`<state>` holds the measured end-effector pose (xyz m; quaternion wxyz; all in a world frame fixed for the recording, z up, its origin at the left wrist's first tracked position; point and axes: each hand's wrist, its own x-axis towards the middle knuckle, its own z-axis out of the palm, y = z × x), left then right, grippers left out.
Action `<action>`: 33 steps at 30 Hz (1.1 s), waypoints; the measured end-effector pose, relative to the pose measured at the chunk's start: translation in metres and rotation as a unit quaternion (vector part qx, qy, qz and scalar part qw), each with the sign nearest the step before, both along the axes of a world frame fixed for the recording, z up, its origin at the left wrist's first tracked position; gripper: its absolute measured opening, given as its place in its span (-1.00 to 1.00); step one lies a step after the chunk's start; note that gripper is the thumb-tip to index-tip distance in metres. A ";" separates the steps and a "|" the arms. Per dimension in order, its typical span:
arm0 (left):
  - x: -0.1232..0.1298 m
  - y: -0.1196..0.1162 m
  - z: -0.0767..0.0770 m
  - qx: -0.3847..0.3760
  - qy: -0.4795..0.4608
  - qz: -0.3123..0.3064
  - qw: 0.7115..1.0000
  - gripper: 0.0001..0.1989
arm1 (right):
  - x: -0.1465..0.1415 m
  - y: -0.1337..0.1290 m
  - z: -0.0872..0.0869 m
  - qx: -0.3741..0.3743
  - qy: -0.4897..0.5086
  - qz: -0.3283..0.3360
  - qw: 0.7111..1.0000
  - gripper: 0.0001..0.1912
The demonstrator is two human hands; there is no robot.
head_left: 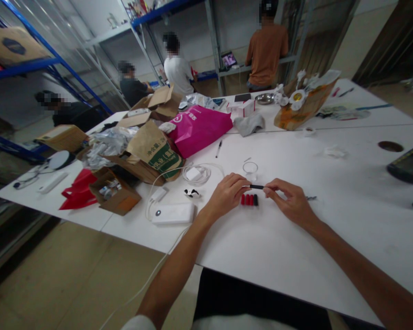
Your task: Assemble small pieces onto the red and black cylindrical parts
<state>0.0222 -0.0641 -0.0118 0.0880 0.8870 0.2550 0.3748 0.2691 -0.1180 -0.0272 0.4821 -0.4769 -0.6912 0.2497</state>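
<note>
A thin black stick-like piece (257,187) with a lighter tip at its left end spans the gap between my two hands, just above the white table (261,238). My left hand (230,191) pinches its left end. Thumb and fingers of my right hand (288,197) close on the other end. Right below it, short red cylinders (247,200) and a black cylinder (255,200) stand in a row on the table. Beyond my hands lies a clear ring-shaped item (250,167). A small dark metallic piece (311,198) shows beside my right hand, partly hidden by it.
To the left are a white power bank (174,213), a coiled white cable (201,174) and a small cardboard box (115,191). Farther back sit a magenta bag (201,128), a brown paper bag (154,149) and a pen (219,149). Several people (266,50) work along the shelves.
</note>
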 end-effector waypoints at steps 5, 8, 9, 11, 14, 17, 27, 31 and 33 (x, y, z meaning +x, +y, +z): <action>-0.001 -0.001 0.001 -0.013 0.019 0.000 1.000 -0.85 | -0.001 0.000 -0.003 -0.001 0.032 -0.002 0.999 -0.72; -0.004 0.001 0.001 -0.023 0.044 0.010 0.999 -0.80 | 0.000 0.001 -0.007 0.011 0.062 -0.022 0.998 -0.78; -0.005 0.002 0.001 -0.027 0.055 0.015 0.998 -0.79 | 0.001 0.002 -0.008 0.016 0.069 -0.032 0.997 -0.78; -0.007 0.004 0.000 -0.037 0.083 0.026 0.996 -0.79 | 0.003 0.003 -0.008 0.026 0.078 -0.053 0.995 -0.77; -0.009 0.005 -0.001 -0.062 0.135 0.054 0.987 -0.75 | 0.006 0.003 -0.007 0.035 0.083 -0.071 0.993 -0.76; -0.010 0.004 0.000 -0.088 0.188 0.068 0.976 -0.68 | 0.008 0.002 -0.001 0.049 0.069 -0.084 0.993 -0.76; -0.015 0.003 0.006 -0.124 0.253 0.072 0.957 -0.74 | -0.001 0.049 0.051 0.144 -0.118 -0.076 0.980 -0.84; -0.018 0.004 0.007 -0.142 0.257 0.075 0.953 -0.74 | -0.008 0.081 0.055 0.108 -0.265 -0.022 0.958 -0.87; -0.020 0.004 0.008 -0.150 0.252 0.073 0.953 -0.75 | -0.012 0.090 0.051 0.094 -0.313 -0.004 0.945 -0.89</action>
